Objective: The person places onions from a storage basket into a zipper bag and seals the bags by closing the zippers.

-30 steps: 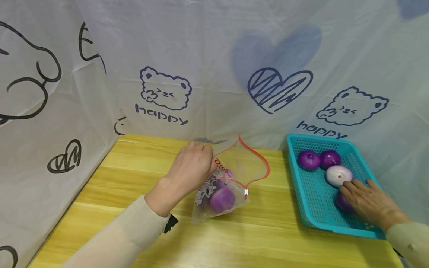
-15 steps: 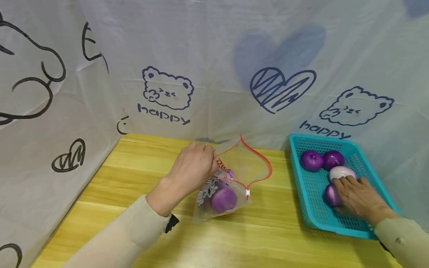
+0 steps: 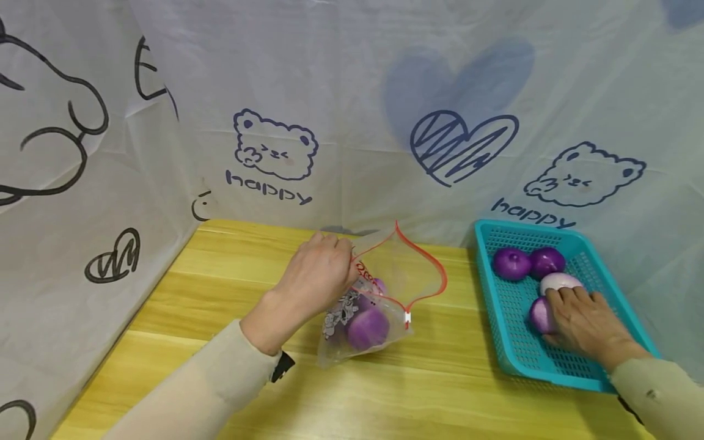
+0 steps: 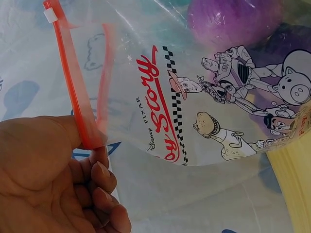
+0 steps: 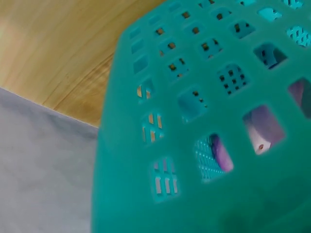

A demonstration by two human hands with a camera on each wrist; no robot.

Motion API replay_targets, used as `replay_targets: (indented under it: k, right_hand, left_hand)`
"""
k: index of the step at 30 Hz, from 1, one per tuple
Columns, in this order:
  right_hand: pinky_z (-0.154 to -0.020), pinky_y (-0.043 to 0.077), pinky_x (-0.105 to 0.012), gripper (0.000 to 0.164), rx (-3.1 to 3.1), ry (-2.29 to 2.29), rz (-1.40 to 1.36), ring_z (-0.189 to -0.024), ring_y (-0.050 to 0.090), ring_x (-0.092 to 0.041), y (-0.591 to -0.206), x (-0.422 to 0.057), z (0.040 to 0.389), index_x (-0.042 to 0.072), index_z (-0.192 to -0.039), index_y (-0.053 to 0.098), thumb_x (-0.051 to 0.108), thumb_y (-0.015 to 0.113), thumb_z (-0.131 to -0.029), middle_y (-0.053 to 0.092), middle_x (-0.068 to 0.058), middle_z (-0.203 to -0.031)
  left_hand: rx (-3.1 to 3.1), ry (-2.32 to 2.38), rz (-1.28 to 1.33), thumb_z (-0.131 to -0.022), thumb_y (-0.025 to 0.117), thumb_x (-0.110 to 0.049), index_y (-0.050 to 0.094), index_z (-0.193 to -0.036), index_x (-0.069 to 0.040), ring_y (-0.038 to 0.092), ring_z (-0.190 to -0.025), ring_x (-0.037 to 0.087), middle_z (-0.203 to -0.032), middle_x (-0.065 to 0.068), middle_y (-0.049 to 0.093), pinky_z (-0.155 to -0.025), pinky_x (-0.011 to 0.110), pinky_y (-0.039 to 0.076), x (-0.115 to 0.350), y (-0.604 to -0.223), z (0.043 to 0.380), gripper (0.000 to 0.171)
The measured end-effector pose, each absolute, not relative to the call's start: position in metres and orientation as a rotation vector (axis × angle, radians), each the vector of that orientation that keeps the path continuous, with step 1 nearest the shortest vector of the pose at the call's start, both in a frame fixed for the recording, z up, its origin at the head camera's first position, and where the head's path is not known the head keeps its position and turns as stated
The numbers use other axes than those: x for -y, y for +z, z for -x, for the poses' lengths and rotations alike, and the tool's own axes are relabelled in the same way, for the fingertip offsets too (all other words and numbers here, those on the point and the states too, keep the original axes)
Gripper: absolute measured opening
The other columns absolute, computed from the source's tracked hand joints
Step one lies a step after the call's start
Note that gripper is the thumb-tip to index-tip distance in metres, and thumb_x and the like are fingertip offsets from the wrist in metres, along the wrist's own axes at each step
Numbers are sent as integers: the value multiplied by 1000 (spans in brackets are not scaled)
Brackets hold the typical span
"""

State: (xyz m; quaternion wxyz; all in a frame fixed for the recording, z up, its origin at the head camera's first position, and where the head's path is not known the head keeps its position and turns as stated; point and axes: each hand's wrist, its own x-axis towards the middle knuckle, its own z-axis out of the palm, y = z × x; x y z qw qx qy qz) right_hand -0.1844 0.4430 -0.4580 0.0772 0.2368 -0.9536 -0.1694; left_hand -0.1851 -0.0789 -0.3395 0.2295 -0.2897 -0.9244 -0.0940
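Note:
My left hand (image 3: 321, 266) pinches the top edge of a clear zip bag (image 4: 131, 97) with a red zip strip and printed cartoon figures. The bag's mouth gapes, and purple onions (image 3: 368, 328) show through its side. In the left wrist view, thumb and forefinger hold one end of the strip, with the white slider (image 4: 50, 15) at the other end. Inside the turquoise basket (image 3: 497, 342), my right hand (image 3: 585, 324) grips a purple onion (image 3: 540, 316) from its right side, beside a paler onion (image 3: 558, 281). The basket wall hides this hand in the right wrist view.
Two dark purple onions (image 3: 512, 263) lie at the back of the basket. The basket stands at the right of the yellow wood-grain table (image 3: 440, 391). A white printed cloth (image 3: 352, 122) hangs behind and to the left.
My right hand has shifted left within the basket, and the onion at its fingers has come left too and turned. My left hand keeps its hold on the bag.

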Motion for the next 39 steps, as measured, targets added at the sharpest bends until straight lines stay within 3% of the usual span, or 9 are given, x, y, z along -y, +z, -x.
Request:
replay_targets:
  k: [6,16,26,33,39]
  right_hand:
    - [-74,50,-64,95,2794,-537,-694,-101,56,-50,-456,-443,186,-1,-128,53,59,92,-65,58,-32,-110]
    - [-70,43,-54,92,2611,-518,-746,-89,51,-45,-436,-432,197,-5,-113,49,51,95,-57,53,-27,-98]
    - [-76,45,-57,96,2543,-588,-827,-92,50,-46,-407,-408,207,-7,-122,51,52,93,-60,54,-29,-105]
    - [-69,41,-50,84,2459,-590,-902,-86,47,-41,-388,-388,211,-3,-116,51,52,88,-64,51,-24,-99]
    - [-72,41,-51,83,2424,-590,-954,-88,46,-42,-372,-370,213,-3,-116,50,49,89,-64,49,-24,-100]
  left_hand:
    - [2561,-272,795,-94,66,-13,54,-77,-9,46,-68,24,-69,2,48,-61,37,44,78,-338,185,20]
    - [2529,-266,796,-94,65,-13,55,-76,-9,48,-67,24,-69,3,49,-62,37,45,80,-338,186,21]
    - [2492,-241,807,-93,66,-13,56,-75,-8,47,-66,23,-71,4,51,-62,36,43,81,-337,188,21]
    - [2522,-246,797,-95,66,-15,60,-81,-5,48,-68,23,-73,5,53,-60,36,44,80,-333,188,17]
    - [2553,-256,786,-95,65,-15,60,-82,-5,48,-68,23,-72,4,51,-61,35,44,80,-329,187,17]
